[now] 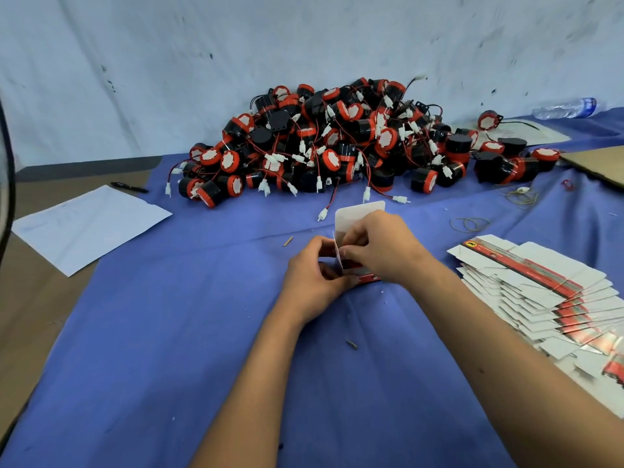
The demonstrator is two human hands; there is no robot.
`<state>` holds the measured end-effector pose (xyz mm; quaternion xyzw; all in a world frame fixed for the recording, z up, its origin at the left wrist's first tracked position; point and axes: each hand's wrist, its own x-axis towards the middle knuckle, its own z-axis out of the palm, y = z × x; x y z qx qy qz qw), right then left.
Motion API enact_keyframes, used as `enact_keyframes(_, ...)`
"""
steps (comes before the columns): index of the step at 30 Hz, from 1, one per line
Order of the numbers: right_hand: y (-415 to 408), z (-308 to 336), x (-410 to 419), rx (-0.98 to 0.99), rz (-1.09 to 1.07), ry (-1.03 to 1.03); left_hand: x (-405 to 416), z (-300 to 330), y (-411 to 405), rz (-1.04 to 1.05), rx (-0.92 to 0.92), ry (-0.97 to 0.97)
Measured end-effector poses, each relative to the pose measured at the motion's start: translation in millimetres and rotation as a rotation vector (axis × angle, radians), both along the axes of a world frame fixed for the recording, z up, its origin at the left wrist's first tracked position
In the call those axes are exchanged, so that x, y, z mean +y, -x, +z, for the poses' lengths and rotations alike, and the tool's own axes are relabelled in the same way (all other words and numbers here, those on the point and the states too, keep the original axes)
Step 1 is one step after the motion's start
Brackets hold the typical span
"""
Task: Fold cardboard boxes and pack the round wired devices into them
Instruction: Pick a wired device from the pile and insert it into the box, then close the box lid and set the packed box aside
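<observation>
Box [358,228] pinched by left hand [314,275] and right hand [381,248], flap upright.

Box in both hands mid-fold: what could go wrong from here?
1. The box is gripped by left hand and right hand with its top flap standing open; squeezing may crease it.
2. Device pile has tangled red wires; pulling one may drag others.
3. The fanned flat box stack near the right forearm could get knocked.
</observation>
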<state>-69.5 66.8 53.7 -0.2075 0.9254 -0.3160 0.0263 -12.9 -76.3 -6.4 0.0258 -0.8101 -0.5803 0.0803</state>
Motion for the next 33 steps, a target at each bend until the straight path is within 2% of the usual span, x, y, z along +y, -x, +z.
enact_keyframes(3,-7.8,-9.0,-2.7,0.157,-0.068,0.128,3.1,-1.7,1.8,0.044,0.025,0.038)
enact_keyframes(5,-12.7,-14.1,-3.3,0.27,0.034,0.111,1.3,-3.2,3.4,0.059,0.029,0.014)
enact_keyframes(8,-16.5,-21.8,-1.0,0.33,0.206,-0.03,-1.2,-4.1,4.9,0.083,0.024,0.009)
enact_keyframes(15,-21.6,-37.5,19.0,0.466,0.237,-0.249,0.4,-2.0,3.8,0.07,0.045,0.032)
enact_keyframes(16,-22.4,-37.7,20.4,0.478,0.237,-0.193,0.5,-1.7,3.1,0.066,0.042,0.03)
enact_keyframes(18,-24.4,-41.0,24.7,0.573,0.165,0.086,-0.1,-1.0,3.3,0.054,0.026,0.021)
enact_keyframes(20,-23.1,-45.1,29.0,0.688,-0.052,0.364,-7.3,1.7,1.7,0.027,0.009,0.004)
enact_keyframes(21,-19.6,-47.2,32.5,0.654,-0.184,0.48,-11.6,2.9,0.8,-0.004,-0.002,-0.01)
enact_keyframes(22,-14.3,-48.8,36.0,0.514,-0.281,0.578,-15.1,3.1,0.5,-0.038,-0.017,-0.021)
enact_keyframes(23,-9.1,-51.5,37.9,0.286,-0.313,0.641,-17.4,3.2,-0.7,-0.072,-0.035,-0.028)
enact_keyframes(25,-1.6,-60.9,39.7,-0.112,-0.218,0.621,-18.9,2.5,-3.3,-0.133,-0.071,-0.056)
enact_keyframes(26,0.3,-64.4,40.0,-0.184,-0.155,0.582,-20.7,2.0,-4.4,-0.163,-0.084,-0.106)
enact_keyframes(29,3.1,-67.6,39.7,-0.128,-0.072,0.594,-25.9,4.0,-6.1,-0.2,-0.153,-0.436)
enact_keyframes(30,3.6,-67.0,38.9,-0.094,-0.049,0.629,-24.8,4.4,-5.1,-0.165,-0.174,-0.486)
enact_keyframes(31,3.0,-66.8,37.8,-0.074,-0.026,0.665,-21.3,4.3,-3.0,-0.106,-0.169,-0.457)
enact_keyframes(33,0.2,-68.1,35.2,-0.044,0.026,0.695,-8.7,0.7,0.8,0.013,-0.088,-0.279)
